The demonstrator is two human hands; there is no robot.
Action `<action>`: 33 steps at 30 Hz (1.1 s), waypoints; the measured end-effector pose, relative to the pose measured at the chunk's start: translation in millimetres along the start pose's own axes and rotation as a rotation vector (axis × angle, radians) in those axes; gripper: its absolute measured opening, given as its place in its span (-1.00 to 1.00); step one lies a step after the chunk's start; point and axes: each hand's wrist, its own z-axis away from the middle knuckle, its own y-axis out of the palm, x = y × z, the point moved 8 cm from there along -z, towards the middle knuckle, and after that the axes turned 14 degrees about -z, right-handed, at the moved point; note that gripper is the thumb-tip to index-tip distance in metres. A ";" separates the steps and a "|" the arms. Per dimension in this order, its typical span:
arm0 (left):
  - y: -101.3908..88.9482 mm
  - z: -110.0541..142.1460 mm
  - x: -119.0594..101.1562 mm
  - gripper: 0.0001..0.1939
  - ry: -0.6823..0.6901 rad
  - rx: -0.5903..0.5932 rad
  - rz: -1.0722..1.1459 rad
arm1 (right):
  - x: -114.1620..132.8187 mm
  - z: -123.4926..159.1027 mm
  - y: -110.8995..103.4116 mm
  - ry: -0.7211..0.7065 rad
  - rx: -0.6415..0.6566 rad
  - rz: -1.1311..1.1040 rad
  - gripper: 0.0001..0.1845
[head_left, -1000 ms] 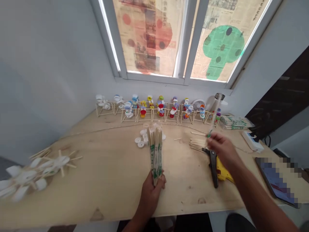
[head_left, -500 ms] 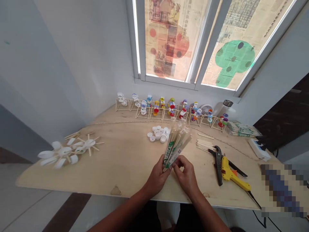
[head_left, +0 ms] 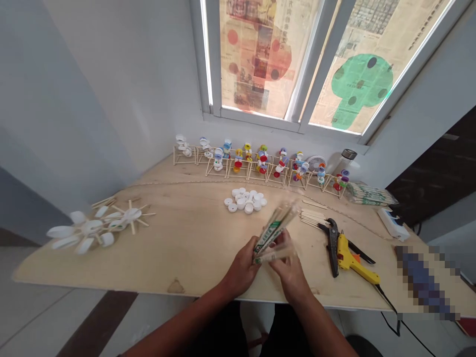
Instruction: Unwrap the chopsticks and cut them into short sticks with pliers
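Observation:
My left hand (head_left: pixel 241 267) is closed around the lower end of a bundle of wrapped chopsticks (head_left: pixel 272 230), clear plastic sleeves with green print. The bundle leans up and to the right above the table. One wrapped pair (head_left: pixel 277 254) splays out from it, nearly level, across the fingers of my right hand (head_left: pixel 292 277). Those fingers are bent around this pair and blurred by motion; some are hidden behind it. Beyond the hands lies a heap of white bottle caps (head_left: pixel 248 202). Bare sticks (head_left: pixel 312 217) lie to the right.
A black-handled cutter (head_left: pixel 333 250) and a yellow glue gun (head_left: pixel 345 255) lie at right, its cord over the edge. White cap-and-stick wheels (head_left: pixel 91 229) are at left. Small stick frames with coloured wheels (head_left: pixel 238 166) line the back. A power strip (head_left: pixel 393 224) and packed chopsticks (head_left: pixel 372 194) sit far right.
The bundle has tipped further right, and one wrapped pair has swung down from it towards my right hand. My right hand's pinch at the bundle's base has moved up and right.

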 end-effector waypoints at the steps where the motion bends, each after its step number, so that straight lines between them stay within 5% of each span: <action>1: 0.3 -0.7 -0.8 -0.85 0.014 0.009 -0.070 | 2.7 -2.7 -2.0 0.008 -0.046 -0.069 -0.42; 7: -1.9 -6.2 1.5 -0.86 -0.010 0.092 -0.312 | 0.0 -12.8 -21.9 -0.027 -0.294 -0.269 -0.41; 13: -4.1 -13.3 6.0 -0.94 -0.039 0.163 -0.174 | 3.2 -16.5 -8.9 -0.039 -0.110 -0.367 -0.42; 20: -0.8 -23.9 8.5 -0.88 -0.096 0.201 -0.050 | -7.1 -6.9 1.1 -0.052 -0.078 -0.358 -0.02; 24: -0.5 -19.6 4.9 -0.88 -0.103 0.191 -0.224 | -12.5 -10.2 -9.6 -0.081 -0.206 -0.303 -0.20; 28: 1.2 -13.6 0.7 -0.81 -0.094 0.178 -0.422 | 7.3 -22.5 -24.2 -0.125 -0.382 -0.312 -0.46; 33: -9.2 -20.2 -20.4 -0.69 -0.010 0.038 -0.359 | 38.1 -32.6 -6.0 -0.183 -0.294 -0.237 -0.61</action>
